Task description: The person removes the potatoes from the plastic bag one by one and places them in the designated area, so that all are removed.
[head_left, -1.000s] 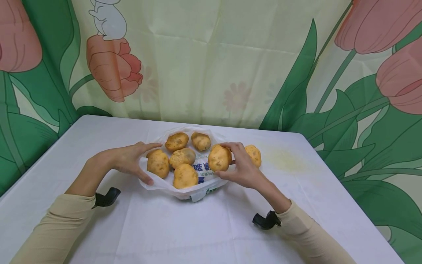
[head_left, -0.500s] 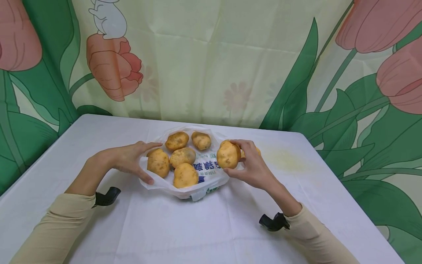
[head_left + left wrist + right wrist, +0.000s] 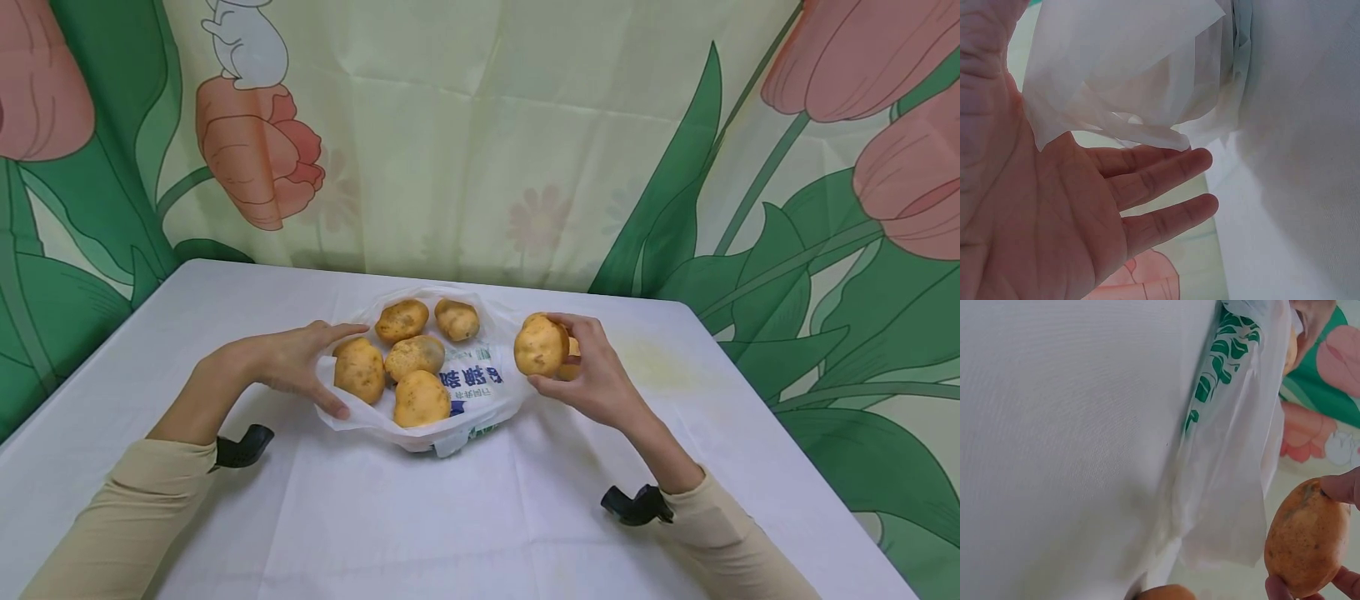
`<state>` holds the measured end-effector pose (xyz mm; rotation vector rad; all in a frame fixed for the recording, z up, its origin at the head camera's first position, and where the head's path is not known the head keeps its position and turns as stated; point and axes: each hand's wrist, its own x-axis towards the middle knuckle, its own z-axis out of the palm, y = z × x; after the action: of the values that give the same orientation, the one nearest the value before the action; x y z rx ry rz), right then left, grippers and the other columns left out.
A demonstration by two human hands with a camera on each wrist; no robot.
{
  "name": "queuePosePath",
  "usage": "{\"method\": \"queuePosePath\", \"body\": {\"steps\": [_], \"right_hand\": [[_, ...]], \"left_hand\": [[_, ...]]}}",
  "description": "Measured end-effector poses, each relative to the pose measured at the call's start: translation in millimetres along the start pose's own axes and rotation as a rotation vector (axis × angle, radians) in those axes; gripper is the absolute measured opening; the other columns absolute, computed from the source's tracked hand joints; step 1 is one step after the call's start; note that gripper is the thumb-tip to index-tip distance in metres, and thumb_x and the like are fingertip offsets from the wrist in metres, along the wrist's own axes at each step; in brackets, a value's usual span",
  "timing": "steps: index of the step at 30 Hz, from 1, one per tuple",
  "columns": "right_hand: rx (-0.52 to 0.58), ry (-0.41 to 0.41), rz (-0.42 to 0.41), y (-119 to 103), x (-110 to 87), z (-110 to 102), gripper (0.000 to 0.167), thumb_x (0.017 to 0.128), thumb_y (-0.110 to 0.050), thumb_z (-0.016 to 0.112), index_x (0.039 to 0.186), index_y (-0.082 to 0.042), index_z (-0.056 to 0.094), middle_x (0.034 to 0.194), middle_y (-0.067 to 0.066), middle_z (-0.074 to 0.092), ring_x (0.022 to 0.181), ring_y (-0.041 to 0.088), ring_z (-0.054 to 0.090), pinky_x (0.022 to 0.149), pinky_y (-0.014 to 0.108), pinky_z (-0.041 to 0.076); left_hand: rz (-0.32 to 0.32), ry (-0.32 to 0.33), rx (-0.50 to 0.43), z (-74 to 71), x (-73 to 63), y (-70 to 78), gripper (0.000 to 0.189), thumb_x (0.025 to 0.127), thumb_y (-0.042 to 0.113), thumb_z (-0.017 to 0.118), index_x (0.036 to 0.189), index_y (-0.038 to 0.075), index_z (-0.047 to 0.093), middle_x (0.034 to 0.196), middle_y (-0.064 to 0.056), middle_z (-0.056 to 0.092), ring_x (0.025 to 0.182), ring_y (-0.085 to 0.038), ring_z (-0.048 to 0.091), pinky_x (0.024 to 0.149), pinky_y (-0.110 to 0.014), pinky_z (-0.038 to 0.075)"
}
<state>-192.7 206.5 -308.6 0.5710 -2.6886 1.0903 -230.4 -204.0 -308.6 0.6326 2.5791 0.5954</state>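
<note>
My right hand [image 3: 596, 375] grips a potato [image 3: 540, 345] between thumb and fingers, at the right edge of a white plastic bag [image 3: 491, 408]. The right wrist view shows this potato [image 3: 1307, 540] held off the table. Partly hidden behind that hand, another potato [image 3: 570, 360] lies outside the bag. Several potatoes, one of them a front potato [image 3: 422, 399], sit in the spread-open bag. At the bag's left side, my left hand [image 3: 296, 365] rests with thumb and fingers wide apart. In the left wrist view its fingers [image 3: 1166, 181] are fairly straight, touching the draped plastic [image 3: 1129, 69].
A white cloth covers the table [image 3: 405, 525]. Behind it hangs a printed curtain [image 3: 450, 150] with tulips, a carrot and a rabbit. Black wrist-worn devices, such as the right one [image 3: 636, 505], stick out beneath the sleeves.
My right hand has carried the potato rightward from over the bag to its right edge, now covering much of the outside potato. My left hand has stayed in place.
</note>
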Motion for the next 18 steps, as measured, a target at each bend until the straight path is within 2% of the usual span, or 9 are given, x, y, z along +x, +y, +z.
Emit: {"method": "queuePosePath", "body": {"steps": [18], "right_hand": [[-0.056, 0.071, 0.044, 15, -5.6, -20, 0.083, 0.079, -0.007, 0.086, 0.148, -0.001, 0.042, 0.141, 0.022, 0.04, 0.13, 0.039, 0.046, 0.095, 0.052, 0.056]], "left_hand": [[0.003, -0.002, -0.005, 0.6, -0.4, -0.2, 0.124, 0.069, 0.057, 0.091, 0.163, 0.016, 0.021, 0.148, -0.028, 0.036, 0.138, -0.047, 0.038, 0.107, -0.071, 0.036]]}}
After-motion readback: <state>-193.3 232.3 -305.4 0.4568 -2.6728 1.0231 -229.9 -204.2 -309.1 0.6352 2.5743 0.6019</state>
